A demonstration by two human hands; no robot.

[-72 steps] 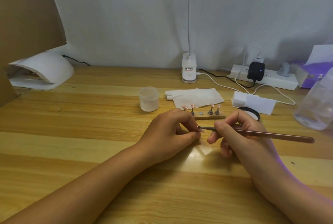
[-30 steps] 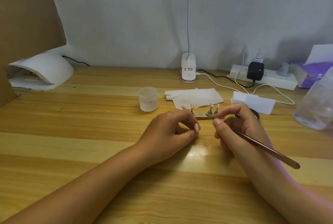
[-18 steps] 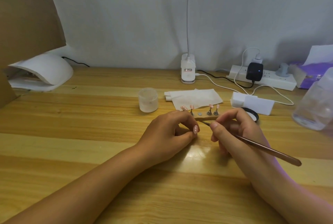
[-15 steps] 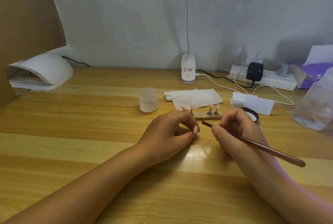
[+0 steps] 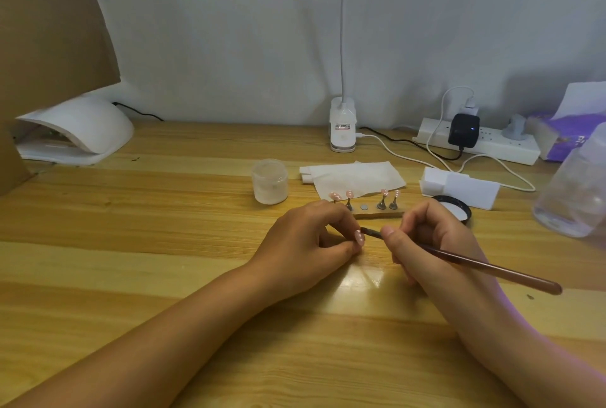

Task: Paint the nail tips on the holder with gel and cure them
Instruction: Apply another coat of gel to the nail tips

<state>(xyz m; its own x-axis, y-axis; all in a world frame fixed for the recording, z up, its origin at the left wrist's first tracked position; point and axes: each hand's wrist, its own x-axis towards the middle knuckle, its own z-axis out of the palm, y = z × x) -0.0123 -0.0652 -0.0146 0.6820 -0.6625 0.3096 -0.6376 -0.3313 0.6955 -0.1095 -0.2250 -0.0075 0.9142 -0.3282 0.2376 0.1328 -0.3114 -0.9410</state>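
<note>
Wooden table (image 5: pixel 164 243) with a white lamp (image 5: pixel 82 132) far left. Left hand (image 5: pixel 305 243) pinches a pink nail tip (image 5: pixel 359 237). Just behind stands the holder (image 5: pixel 377 213) with four more tips. Right hand (image 5: pixel 439 243), close beside, grips a brush (image 5: pixel 492 268), bristles at the pinched tip.

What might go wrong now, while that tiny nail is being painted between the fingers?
The left hand only pinches the nail tip, so a push from the brush might twist it or smear gel onto the fingers. The right hand works just in front of the holder with four tips standing on it; a slip could knock them. The black lid beside that hand could be bumped too.
</note>
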